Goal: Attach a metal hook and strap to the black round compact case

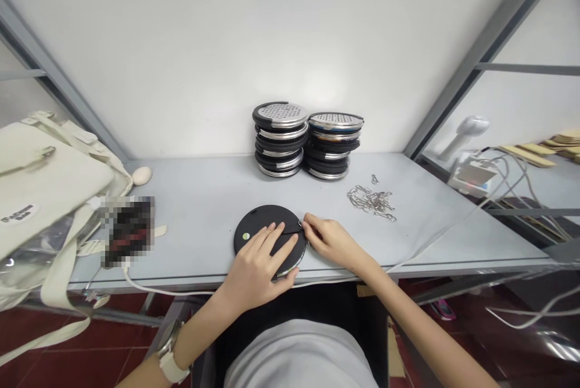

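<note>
A flat round black case (263,214) lies on the desk in front of me, with a small pale green-and-white sticker on its top. My left hand (258,258) rests across it, fingers stretched and spread over the surface, the thumb at its near edge. At the right rim, my right hand (328,240) is closed in a pinch on a small metal clip (300,224), mostly covered by the fingertips. Further right lies a loose pile of small silver metal clips (371,200), one of them a little apart.
Two stacks of round black-and-silver discs, a left stack (281,140) and a right stack (334,146), stand against the wall. A cream bag (54,188) and a white egg-shaped object (142,176) are at left. White cables run along the desk's front edge (190,284).
</note>
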A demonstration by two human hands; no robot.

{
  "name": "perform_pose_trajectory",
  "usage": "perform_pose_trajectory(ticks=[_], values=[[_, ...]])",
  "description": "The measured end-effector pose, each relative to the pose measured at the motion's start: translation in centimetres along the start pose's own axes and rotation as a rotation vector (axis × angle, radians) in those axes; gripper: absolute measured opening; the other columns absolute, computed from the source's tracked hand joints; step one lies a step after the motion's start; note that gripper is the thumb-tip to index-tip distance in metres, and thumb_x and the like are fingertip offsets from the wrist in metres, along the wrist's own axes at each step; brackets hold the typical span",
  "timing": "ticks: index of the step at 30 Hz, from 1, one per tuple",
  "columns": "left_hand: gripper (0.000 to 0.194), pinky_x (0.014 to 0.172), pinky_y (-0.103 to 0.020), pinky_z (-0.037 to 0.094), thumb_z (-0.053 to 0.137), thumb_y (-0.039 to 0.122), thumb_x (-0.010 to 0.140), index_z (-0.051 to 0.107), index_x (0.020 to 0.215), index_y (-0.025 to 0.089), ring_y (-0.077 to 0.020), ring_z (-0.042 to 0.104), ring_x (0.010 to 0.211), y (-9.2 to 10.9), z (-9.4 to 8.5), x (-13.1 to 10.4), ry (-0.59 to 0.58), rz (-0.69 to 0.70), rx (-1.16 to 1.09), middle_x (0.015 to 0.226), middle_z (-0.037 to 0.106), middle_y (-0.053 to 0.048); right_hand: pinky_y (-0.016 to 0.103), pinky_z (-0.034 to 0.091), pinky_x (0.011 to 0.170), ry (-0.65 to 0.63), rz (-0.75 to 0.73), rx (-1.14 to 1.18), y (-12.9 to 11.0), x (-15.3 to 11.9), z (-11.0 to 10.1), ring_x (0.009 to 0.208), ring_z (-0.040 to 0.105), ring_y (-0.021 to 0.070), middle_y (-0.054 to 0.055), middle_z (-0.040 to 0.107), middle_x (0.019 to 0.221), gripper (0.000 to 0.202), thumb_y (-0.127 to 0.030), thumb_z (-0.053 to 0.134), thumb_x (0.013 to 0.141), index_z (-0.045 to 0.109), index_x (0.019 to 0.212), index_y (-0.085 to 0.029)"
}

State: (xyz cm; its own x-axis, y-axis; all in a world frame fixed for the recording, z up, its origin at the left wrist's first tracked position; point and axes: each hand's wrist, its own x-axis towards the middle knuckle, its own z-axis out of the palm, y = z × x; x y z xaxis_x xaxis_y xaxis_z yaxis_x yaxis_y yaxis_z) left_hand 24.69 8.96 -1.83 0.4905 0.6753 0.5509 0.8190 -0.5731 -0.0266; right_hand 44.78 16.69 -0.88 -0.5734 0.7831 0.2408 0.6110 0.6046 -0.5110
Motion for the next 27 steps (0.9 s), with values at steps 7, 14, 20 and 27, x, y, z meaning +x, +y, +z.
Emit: perform_pose_trajectory(ticks=[7,14,20,27], values=[[0.050,0.102,-0.043,0.042,0.055,0.035,0.085,0.052,0.133,0.020,-0.0296,0.048,0.124,0.06,0.04,-0.06,0.003,-0.003,0.001,0.136,0.050,-0.012,0.023,0.029,0.055,0.001,-0.001,-0.059,0.04,0.07,-0.01,0.049,0.044,0.0124,-0.002,0.048,0.057,0.030,-0.029,0.030,0.098,0.047,0.075,-0.021],[0.049,0.102,-0.043,0.043,0.054,0.035,0.085,0.052,0.132,0.020,-0.0301,0.049,0.124,-0.02,-0.05,-0.01,0.000,0.000,-0.007,0.136,0.051,-0.012,0.023,0.028,0.053,-0.008,0.003,-0.056,-0.02,0.08,-0.02,0.047,0.040,0.0112,-0.003,0.047,0.055,0.030,-0.028,0.033,0.097,0.046,0.071,-0.020],[0.049,0.102,-0.043,0.043,0.055,0.035,0.085,0.052,0.132,0.020,-0.0305,0.049,0.124,-0.04,-0.06,0.02,0.002,0.004,-0.006,0.136,0.051,-0.012,0.023,0.028,0.053,-0.017,0.015,-0.055,-0.02,0.06,-0.03,0.047,0.042,0.0113,-0.002,0.049,0.056,0.030,-0.027,0.033,0.097,0.047,0.071,-0.020],[0.049,0.101,-0.043,0.043,0.054,0.036,0.086,0.052,0.132,0.020,-0.0305,0.048,0.124,0.00,-0.08,-0.01,-0.006,-0.003,0.001,0.137,0.050,-0.013,0.023,0.029,0.054,-0.011,0.003,-0.066,0.04,0.06,0.03,0.048,0.043,0.0118,-0.002,0.048,0.056,0.031,-0.029,0.031,0.098,0.045,0.071,-0.021]])
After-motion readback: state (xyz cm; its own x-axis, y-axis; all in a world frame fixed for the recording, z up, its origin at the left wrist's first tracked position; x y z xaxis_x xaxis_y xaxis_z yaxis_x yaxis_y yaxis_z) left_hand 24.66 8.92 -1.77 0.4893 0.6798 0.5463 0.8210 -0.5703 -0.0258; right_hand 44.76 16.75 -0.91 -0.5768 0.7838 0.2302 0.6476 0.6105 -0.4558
